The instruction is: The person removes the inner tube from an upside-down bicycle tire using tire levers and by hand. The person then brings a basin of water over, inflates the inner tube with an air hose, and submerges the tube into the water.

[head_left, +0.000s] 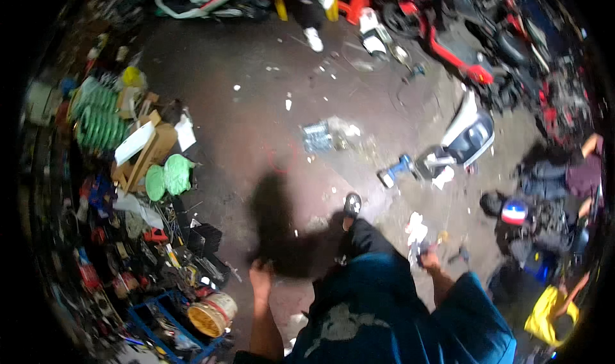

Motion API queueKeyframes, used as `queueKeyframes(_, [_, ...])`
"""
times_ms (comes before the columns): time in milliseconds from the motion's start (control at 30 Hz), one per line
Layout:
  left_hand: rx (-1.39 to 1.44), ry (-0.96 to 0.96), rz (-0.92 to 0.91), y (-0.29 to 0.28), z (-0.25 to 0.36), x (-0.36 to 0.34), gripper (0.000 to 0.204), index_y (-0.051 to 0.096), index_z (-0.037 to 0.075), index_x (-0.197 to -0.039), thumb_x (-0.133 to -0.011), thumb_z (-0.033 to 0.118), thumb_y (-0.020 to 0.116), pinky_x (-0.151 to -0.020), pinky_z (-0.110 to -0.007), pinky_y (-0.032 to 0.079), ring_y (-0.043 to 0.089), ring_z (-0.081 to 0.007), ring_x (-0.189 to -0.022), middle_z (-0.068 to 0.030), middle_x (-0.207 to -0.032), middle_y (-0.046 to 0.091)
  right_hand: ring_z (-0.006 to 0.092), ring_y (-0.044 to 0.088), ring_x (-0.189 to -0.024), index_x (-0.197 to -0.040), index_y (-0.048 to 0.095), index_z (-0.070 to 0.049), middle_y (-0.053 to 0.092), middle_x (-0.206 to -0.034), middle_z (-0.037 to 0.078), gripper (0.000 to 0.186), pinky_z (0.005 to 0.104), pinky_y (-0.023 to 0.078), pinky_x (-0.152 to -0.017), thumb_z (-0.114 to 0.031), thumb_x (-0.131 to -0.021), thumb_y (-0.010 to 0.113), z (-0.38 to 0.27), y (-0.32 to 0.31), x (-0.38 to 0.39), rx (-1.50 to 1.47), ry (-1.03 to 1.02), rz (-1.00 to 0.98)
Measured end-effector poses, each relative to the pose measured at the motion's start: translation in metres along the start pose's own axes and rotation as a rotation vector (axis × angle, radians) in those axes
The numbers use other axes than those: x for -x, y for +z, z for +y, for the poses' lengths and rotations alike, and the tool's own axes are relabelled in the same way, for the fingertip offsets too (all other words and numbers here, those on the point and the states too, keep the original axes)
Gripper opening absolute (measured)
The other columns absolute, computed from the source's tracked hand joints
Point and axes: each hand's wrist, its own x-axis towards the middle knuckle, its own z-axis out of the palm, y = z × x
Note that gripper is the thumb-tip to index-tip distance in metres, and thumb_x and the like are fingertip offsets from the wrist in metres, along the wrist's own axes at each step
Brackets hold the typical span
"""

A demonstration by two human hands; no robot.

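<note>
The person stands on the dark floor (211,75), with the cluttered left edge on one side and motorbike parts toward the right edge. The right grip (432,260) looks closed around a small dark thing (421,251), which pokes out past the fingers, ahead and a bit to the left. The dark thing is blurry, so its long way is hard to tell. A crumpled white thing (416,226) lies just ahead of it; whether the two touch is not clear. A dark tool (459,255) lies on the floor near the right grip, over toward the right edge. The blue power tool (398,170) lies farther ahead and a little left of the right grip, beside the white scooter panel (473,133), its long body slanting up to the right. The right grip is nearer to all of these than the left grip (260,278). The left grip hangs near the cluttered side with its fingers curled, but it is too blurry to tell if they hold anything. The corners fade into black, and the things there are cut off.
</note>
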Motion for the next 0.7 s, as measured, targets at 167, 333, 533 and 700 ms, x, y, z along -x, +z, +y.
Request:
queueKeyframes(167, [-0.250, -0.072, -0.094, -0.008, 0.073, -0.059, 0.032, 0.058, -0.008, -0.100, -0.081, 0.017, 0.062, -0.059, -0.028, 0.041, 0.048, -0.0136, -0.064, -0.0056, -0.070, 0.056, 0.0347, 0.060, -0.085, -0.092, 0.064, -0.005, 0.064, -0.087, 0.018, 0.032, 0.0440, 0.048, -0.074, -0.031, -0.080, 0.049, -0.141, 0.001, -0.017, 0.218, 0.015, 0.099])
queueKeyframes(333, [-0.575, -0.238, -0.179, -0.006, 0.101, -0.123, 0.016, 0.056, -0.001, -0.077, -0.081, 0.014, 0.059, -0.043, -0.030, 0.033, 0.041, -0.0138, -0.047, -0.0026, -0.057, 0.047, 0.0242, 0.061, -0.089, -0.112, 0.060, -0.007, 0.066, -0.093, 0.013, 0.037, 0.0362, 0.047, -0.080, -0.030, -0.083, 0.057, -0.294, -0.070, 0.015, -0.555, -0.068, 0.420])
queueKeyframes(533, [-0.658, 0.085, -0.594, 0.029, 0.156, -0.268, 0.010, 0.055, -0.002, -0.078, -0.079, 0.008, 0.053, -0.044, -0.032, 0.040, 0.049, -0.0161, -0.049, -0.0083, -0.060, 0.054, 0.0246, 0.062, -0.088, -0.104, 0.062, -0.006, 0.066, -0.093, 0.013, 0.032, 0.0362, 0.047, -0.079, -0.030, -0.083, 0.057, -0.256, 0.005, 0.073, -0.895, 0.189, 0.803])
queueKeyframes(700, [-0.652, 0.509, -0.784, 0.074, 0.250, -0.386, 0.006, 0.049, 0.005, -0.072, -0.078, 0.006, 0.051, -0.036, -0.031, 0.036, 0.049, -0.0165, -0.043, -0.0059, -0.056, 0.051, 0.0360, 0.059, -0.095, -0.094, 0.064, -0.002, 0.064, -0.097, 0.021, 0.036, 0.0427, 0.046, -0.083, -0.035, -0.080, 0.055, -0.263, 0.197, 0.164, -1.057, 0.880, 0.951])
